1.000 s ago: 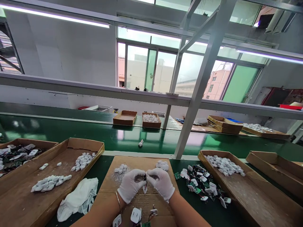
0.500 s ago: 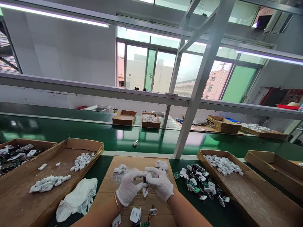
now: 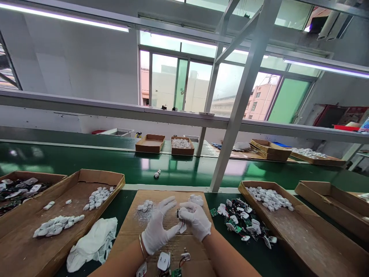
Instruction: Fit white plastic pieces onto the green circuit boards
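My right hand (image 3: pixel 196 219), in a white glove, pinches a small dark and white part (image 3: pixel 182 227) with wires over the cardboard sheet (image 3: pixel 129 231). Beside it my left hand (image 3: pixel 160 225), also gloved, has its thumb and fingers spread, with nothing gripped; the thumb tip is close to the part. White pieces (image 3: pixel 145 206) lie at the sheet's upper left, and others (image 3: pixel 196 199) behind my right hand. Nearer to me are a white plug housing (image 3: pixel 164 261) and a green circuit board (image 3: pixel 176 272) with wires.
Cardboard trays of white pieces stand left (image 3: pixel 17 246) and right (image 3: pixel 314 238). A white cloth (image 3: pixel 92 244) lies left of the sheet, a heap of wired boards (image 3: pixel 245 219) right of it. Behind runs a green belt (image 3: pixel 184 169) below a slanted metal post (image 3: pixel 230 142).
My left hand has let go of the part and its fingers have spread apart. My right hand still holds the part. The small item on the belt has shifted left.
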`<state>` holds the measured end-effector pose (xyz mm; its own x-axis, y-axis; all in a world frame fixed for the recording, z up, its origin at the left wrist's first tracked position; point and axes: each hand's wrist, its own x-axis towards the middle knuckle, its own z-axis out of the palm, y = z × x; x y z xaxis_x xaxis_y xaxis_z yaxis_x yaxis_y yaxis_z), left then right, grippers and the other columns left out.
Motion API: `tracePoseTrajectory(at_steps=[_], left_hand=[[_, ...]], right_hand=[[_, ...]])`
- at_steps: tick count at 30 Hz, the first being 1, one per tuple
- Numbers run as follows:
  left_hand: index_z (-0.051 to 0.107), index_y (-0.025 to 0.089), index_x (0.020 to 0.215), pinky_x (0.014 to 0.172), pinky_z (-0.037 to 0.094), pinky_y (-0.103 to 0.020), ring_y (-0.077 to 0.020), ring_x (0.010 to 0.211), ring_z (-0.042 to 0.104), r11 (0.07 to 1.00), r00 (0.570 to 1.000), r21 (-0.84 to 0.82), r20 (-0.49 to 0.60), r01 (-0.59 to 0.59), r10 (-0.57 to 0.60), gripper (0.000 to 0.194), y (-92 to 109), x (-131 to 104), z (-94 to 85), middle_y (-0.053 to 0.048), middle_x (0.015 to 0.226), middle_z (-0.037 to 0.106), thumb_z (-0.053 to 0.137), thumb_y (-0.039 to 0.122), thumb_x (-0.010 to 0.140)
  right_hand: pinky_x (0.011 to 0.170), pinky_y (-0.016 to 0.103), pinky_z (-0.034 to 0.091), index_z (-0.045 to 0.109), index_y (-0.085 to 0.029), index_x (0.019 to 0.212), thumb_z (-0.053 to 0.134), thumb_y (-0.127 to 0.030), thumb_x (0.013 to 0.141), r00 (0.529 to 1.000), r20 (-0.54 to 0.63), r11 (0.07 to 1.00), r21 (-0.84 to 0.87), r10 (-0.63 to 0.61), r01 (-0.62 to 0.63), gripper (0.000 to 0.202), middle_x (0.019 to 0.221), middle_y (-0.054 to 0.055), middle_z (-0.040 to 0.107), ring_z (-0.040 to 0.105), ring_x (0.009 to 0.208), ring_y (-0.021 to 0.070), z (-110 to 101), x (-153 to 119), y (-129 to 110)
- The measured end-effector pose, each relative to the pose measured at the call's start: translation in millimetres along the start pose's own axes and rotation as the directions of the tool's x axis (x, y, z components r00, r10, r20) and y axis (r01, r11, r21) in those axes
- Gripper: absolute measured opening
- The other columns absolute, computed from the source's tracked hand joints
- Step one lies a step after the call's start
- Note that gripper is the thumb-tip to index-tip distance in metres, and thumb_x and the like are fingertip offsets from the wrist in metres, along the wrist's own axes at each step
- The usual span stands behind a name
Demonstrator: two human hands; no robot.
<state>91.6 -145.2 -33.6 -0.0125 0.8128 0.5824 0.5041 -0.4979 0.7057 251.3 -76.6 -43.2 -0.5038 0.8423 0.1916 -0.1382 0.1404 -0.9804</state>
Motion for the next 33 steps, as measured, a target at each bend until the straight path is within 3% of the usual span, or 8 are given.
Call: tracePoseTrajectory(at_steps=[5, 12, 15, 19, 22, 26, 29, 33], left_hand=[[0.073, 0.031, 0.104, 0.103, 0.038, -0.048, -0.0328, 0.119, 0.051, 0.985, 0.979, 0.137, 0.185, -0.108, 0.082, 0.044, 2, 0, -1.9, -0.008, 0.135, 0.055, 0.082, 0.036, 0.061], [0.07, 0.023, 0.065, 0.093, 0.042, -0.041, -0.0275, 0.097, 0.058, 0.972, 0.97, 0.153, 0.194, -0.176, 0.145, 0.023, 15, 1, 2.0, -0.007, 0.108, 0.068, 0.085, 0.036, 0.054], [0.074, 0.025, 0.074, 0.096, 0.04, -0.043, -0.0287, 0.101, 0.057, 0.969, 0.98, 0.205, 0.167, -0.142, 0.108, 0.019, 12, 2, -0.1, -0.007, 0.112, 0.067, 0.081, 0.036, 0.06], [0.07, 0.033, 0.112, 0.099, 0.04, -0.044, -0.0311, 0.111, 0.055, 0.971, 0.987, 0.222, 0.151, -0.082, 0.049, 0.054, 1, 4, -7.1, -0.007, 0.124, 0.062, 0.082, 0.041, 0.06], [0.07, 0.035, 0.111, 0.097, 0.041, -0.043, -0.0297, 0.107, 0.058, 0.961, 0.979, 0.251, 0.19, -0.119, 0.072, 0.047, -2, 5, -10.5, -0.006, 0.117, 0.066, 0.079, 0.041, 0.065], [0.075, 0.03, 0.097, 0.091, 0.043, -0.04, -0.0262, 0.098, 0.06, 0.942, 0.963, 0.256, 0.214, -0.216, 0.162, 0.029, 4, 5, -8.2, -0.007, 0.105, 0.07, 0.076, 0.036, 0.069], [0.074, 0.028, 0.093, 0.085, 0.044, -0.039, -0.0241, 0.092, 0.06, 0.931, 0.959, 0.257, 0.186, -0.258, 0.215, 0.024, 8, 4, -4.9, -0.005, 0.102, 0.07, 0.075, 0.033, 0.07], [0.073, 0.028, 0.096, 0.082, 0.045, -0.037, -0.023, 0.091, 0.06, 0.912, 0.952, 0.303, 0.218, -0.276, 0.216, 0.023, 12, 1, -2.5, -0.004, 0.102, 0.069, 0.072, 0.031, 0.073]], right_hand=[[0.055, 0.024, 0.042, 0.059, -0.018, 0.062, 0.083, -0.026, 0.047, 0.984, 0.131, 0.992, 0.02, 0.119, -0.123, 0.03, 0.059, -0.004, 0.057, 0.051, 0.056, 0.0121, 6, -8, -9], [0.054, 0.023, 0.038, 0.056, -0.017, 0.055, 0.083, -0.025, 0.049, 0.959, 0.27, 0.989, 0.087, 0.09, -0.117, 0.029, 0.058, -0.005, 0.052, 0.047, 0.055, 0.0103, 13, -18, -21], [0.054, 0.022, 0.04, 0.06, -0.017, 0.062, 0.082, -0.029, 0.056, 0.955, 0.273, 0.97, 0.177, 0.113, -0.165, 0.025, 0.061, -0.004, 0.053, 0.047, 0.055, 0.0099, 16, -18, -19], [0.054, 0.023, 0.042, 0.068, -0.018, 0.084, 0.078, -0.032, 0.063, 0.962, 0.239, 0.925, 0.321, 0.129, -0.204, 0.027, 0.066, -0.002, 0.055, 0.047, 0.055, 0.0106, 20, -17, -16], [0.061, 0.025, 0.046, 0.069, -0.017, 0.085, 0.077, -0.035, 0.063, 0.958, 0.269, 0.9, 0.385, 0.103, -0.205, 0.029, 0.07, 0.001, 0.057, 0.052, 0.063, 0.0135, 18, -16, -12], [0.063, 0.027, 0.047, 0.068, -0.015, 0.08, 0.081, -0.033, 0.057, 0.946, 0.29, 0.923, 0.305, 0.145, -0.235, 0.032, 0.071, 0.003, 0.06, 0.055, 0.064, 0.0146, 11, -13, 0], [0.063, 0.026, 0.046, 0.067, -0.014, 0.08, 0.079, -0.029, 0.059, 0.949, 0.302, 0.959, 0.231, 0.091, -0.166, 0.028, 0.069, 0.002, 0.061, 0.055, 0.061, 0.0132, 6, -11, 5], [0.064, 0.027, 0.047, 0.067, -0.014, 0.08, 0.07, -0.025, 0.063, 0.958, 0.284, 0.999, -0.002, 0.037, -0.038, 0.021, 0.07, 0.002, 0.063, 0.057, 0.066, 0.0154, 6, -9, 1]])
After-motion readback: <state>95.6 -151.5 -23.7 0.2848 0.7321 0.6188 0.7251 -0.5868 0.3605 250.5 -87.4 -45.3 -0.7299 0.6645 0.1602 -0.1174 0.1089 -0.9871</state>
